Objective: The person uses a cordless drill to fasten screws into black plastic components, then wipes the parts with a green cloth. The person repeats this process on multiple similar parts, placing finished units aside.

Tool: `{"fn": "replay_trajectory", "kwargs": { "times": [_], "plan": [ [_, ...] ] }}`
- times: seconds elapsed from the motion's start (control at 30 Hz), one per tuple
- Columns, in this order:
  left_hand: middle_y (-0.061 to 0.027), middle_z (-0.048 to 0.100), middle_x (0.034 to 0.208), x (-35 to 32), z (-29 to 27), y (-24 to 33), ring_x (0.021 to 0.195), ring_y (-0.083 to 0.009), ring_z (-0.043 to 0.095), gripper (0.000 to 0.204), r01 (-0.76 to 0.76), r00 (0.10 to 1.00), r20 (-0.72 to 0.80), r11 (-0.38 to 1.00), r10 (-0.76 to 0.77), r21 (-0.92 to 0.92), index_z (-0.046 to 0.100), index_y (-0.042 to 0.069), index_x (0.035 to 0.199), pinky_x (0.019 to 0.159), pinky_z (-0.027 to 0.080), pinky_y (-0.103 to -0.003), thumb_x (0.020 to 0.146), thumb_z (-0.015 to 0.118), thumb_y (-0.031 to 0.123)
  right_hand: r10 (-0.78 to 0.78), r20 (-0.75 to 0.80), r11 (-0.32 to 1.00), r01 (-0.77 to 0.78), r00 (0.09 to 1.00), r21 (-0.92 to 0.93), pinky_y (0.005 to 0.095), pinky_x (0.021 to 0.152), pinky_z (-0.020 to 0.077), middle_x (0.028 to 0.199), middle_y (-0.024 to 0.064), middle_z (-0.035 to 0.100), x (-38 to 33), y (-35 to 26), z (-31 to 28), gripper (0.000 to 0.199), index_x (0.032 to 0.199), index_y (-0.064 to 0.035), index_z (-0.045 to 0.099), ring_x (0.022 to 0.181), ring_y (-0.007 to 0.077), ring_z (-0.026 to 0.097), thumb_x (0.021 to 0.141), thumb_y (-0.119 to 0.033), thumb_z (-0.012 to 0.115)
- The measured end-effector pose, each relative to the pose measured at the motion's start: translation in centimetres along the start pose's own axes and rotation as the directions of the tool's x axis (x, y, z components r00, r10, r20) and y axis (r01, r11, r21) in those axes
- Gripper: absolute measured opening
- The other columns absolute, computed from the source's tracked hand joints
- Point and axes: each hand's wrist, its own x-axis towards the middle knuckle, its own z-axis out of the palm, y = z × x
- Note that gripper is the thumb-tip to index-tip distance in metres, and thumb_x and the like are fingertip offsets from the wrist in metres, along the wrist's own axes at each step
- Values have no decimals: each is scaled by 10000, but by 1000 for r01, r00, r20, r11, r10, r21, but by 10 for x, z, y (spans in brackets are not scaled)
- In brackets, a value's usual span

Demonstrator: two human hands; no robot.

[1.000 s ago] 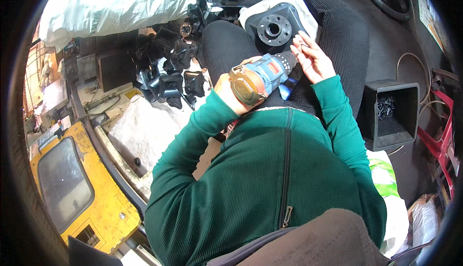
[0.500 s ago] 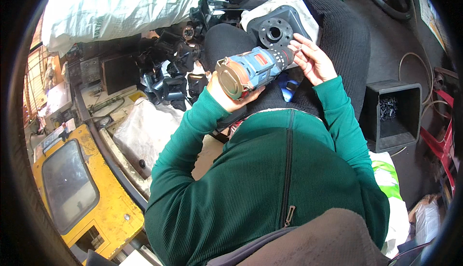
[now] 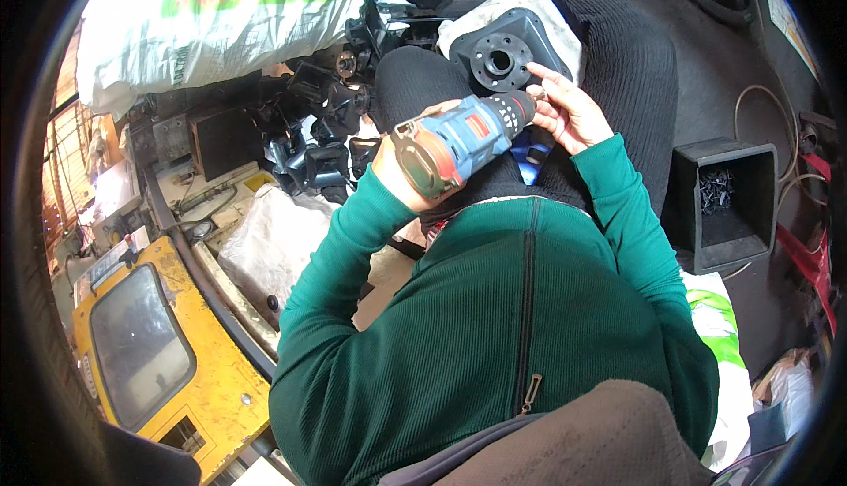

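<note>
Drill [image 3: 459, 140] swung level; left hand [image 3: 397, 173] grip clenched on ribbed blue body, right hand [image 3: 565, 115] pinching knurled chuck.

the left hand [image 3: 397, 173] grips a blue cordless drill [image 3: 459, 140], its nose aimed at a black flanged plastic part [image 3: 505, 56] on the lap. the right hand [image 3: 569, 115] pinches at the drill's chuck. a black bin [image 3: 723, 204] of screws sits to the right.
</note>
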Motion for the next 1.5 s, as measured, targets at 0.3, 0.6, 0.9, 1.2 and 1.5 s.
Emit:
{"fn": "replay_trajectory", "kwargs": {
  "times": [0.3,0.6,0.9,1.2,1.5],
  "plan": [
    [-98,536,1220,0,-2,13,1125,-213,530,644,78,981,171,993,-93,93,441,71,1271,956,428,-286,699,700,213,-19,-60,999,17,998,-31,244,677,564,992,118,631,6,11,0,453,1320,-27,384,815,133,644,919,-174,537],
    [-138,562,1163,13,-5,-3,1080,-294,541,543,77,997,0,992,-77,97,520,56,1193,957,410,-390,711,711,216,-308,-376,855,80,874,-512,261,606,530,996,95,604,16,39,-11,538,1258,-34,403,780,121,593,828,-214,672],
    [-101,629,1032,47,-11,-20,929,-273,620,476,105,971,160,916,-180,387,564,71,1104,827,496,-374,727,713,322,-365,-436,782,16,822,-623,250,643,485,894,37,635,44,44,-13,498,1237,-65,532,745,95,589,773,-110,706],
    [-119,650,996,86,-23,-16,833,-289,652,532,-111,965,262,888,-12,446,504,94,1197,741,532,-362,746,670,322,-436,-403,728,52,805,-684,232,638,463,801,30,644,39,37,-3,454,1187,-66,546,657,84,568,762,-110,702],
    [-103,662,810,87,-20,-40,704,-258,651,344,-9,874,456,930,-171,367,634,69,905,649,528,-343,619,724,239,-478,-431,607,-67,765,-792,303,588,419,752,32,624,41,27,3,491,1169,-112,531,593,139,509,718,-132,724]
  ]
}}
